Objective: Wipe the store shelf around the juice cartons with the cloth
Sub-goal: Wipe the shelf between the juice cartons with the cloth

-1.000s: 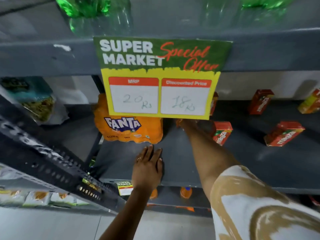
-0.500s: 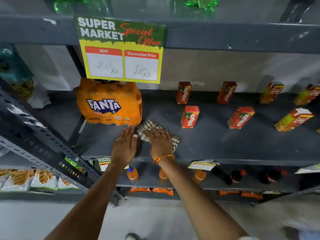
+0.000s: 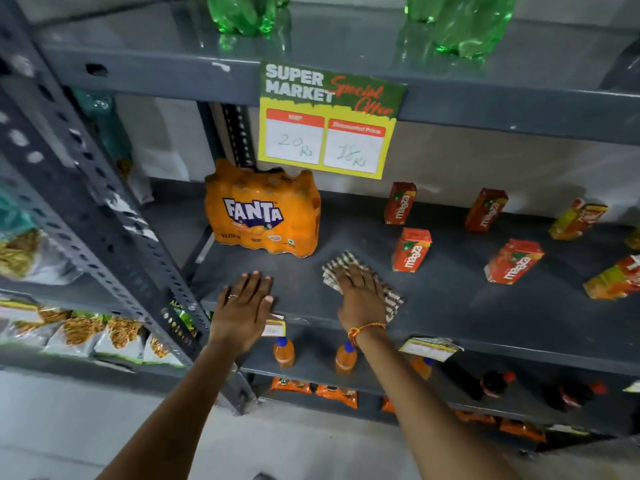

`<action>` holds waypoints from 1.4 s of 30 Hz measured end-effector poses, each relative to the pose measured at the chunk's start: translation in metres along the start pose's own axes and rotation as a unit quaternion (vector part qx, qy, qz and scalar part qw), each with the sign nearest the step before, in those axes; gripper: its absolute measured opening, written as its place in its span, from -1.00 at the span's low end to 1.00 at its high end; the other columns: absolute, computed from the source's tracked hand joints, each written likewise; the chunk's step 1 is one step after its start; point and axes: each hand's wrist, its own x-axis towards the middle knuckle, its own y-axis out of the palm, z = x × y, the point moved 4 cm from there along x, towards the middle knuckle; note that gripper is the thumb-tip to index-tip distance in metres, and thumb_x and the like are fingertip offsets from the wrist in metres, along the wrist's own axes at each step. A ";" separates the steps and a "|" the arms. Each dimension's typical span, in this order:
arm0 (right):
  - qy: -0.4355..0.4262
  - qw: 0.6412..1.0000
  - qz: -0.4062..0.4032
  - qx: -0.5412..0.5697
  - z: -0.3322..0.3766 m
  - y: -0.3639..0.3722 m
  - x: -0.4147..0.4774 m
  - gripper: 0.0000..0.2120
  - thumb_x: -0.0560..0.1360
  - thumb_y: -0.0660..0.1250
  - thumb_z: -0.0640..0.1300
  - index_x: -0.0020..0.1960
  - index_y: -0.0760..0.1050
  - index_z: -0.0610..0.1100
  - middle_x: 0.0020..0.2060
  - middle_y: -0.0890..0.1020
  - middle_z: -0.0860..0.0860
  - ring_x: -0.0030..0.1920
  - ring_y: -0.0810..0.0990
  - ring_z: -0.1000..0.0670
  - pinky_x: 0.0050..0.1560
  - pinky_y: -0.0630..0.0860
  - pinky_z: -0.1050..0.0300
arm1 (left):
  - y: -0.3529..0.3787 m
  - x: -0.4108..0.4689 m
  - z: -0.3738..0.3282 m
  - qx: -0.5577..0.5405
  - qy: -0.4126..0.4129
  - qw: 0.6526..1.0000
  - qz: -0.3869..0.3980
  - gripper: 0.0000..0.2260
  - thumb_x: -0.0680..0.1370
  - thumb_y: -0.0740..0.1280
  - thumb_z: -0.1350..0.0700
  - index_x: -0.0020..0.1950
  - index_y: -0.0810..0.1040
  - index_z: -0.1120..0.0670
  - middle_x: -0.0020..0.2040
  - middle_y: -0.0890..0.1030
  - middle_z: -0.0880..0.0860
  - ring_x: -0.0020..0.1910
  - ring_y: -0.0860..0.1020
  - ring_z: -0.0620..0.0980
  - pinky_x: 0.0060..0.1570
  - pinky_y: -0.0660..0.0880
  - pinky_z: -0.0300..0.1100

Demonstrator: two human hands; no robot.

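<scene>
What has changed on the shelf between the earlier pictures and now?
The right hand came back from deep in the shelf and now presses the cloth flat near the front edge. The left hand stays flat on the shelf. The Fanta pack and cartons did not move.

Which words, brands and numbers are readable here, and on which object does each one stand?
"SUPER MARKET", "Special Offer", "20 Rs", "18 Rs": the hanging price sign; its small red headings are blurred.
"FANTA": the orange multipack; its small print is unreadable.
"maaza": the red juice cartons, for example the nearest one.
Yellow carton: red lettering, unreadable.
Shelf-edge tags: too blurred.
</scene>
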 end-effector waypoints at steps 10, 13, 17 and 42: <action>-0.226 0.962 0.108 0.112 0.081 0.024 -0.002 -0.32 0.30 0.19 -0.53 0.29 0.49 0.01 0.36 0.49 -0.01 0.42 0.36 -0.03 0.46 0.15 0.17 | -0.003 -0.011 0.034 -0.094 -0.048 0.992 -0.074 -0.50 0.57 -0.15 -0.07 0.47 0.13 0.05 0.50 0.20 0.05 0.49 0.09 -0.01 0.42 0.00 -0.04; -0.221 0.960 0.086 0.153 0.077 0.015 0.017 -0.30 0.27 0.15 -0.59 0.26 0.53 -0.05 0.32 0.53 -0.07 0.38 0.42 -0.06 0.41 0.24 0.18 | -0.004 -0.012 0.038 -0.112 -0.049 0.989 -0.086 -0.52 0.57 -0.12 -0.06 0.46 0.16 0.05 0.50 0.22 0.04 0.49 0.10 -0.02 0.41 0.01 -0.06; -0.216 0.972 0.060 0.072 0.086 0.021 0.028 -0.34 0.37 0.21 -0.50 0.38 0.39 -0.03 0.41 0.43 -0.06 0.45 0.31 -0.08 0.52 0.16 0.04 | -0.004 -0.014 0.039 -0.121 -0.049 0.986 -0.100 -0.53 0.58 -0.10 -0.05 0.46 0.18 0.04 0.49 0.25 0.03 0.48 0.13 -0.02 0.42 0.05 -0.01; -0.200 0.969 0.057 0.131 0.028 -0.004 -0.084 -0.35 0.33 0.19 -0.60 0.19 0.58 -0.01 0.24 0.60 0.03 0.30 0.50 -0.01 0.43 0.32 0.16 | -0.006 -0.015 0.033 -0.084 -0.061 0.993 -0.054 -0.47 0.54 -0.19 -0.11 0.48 0.12 0.02 0.52 0.15 0.00 0.50 0.04 -0.05 0.45 -0.08 -0.02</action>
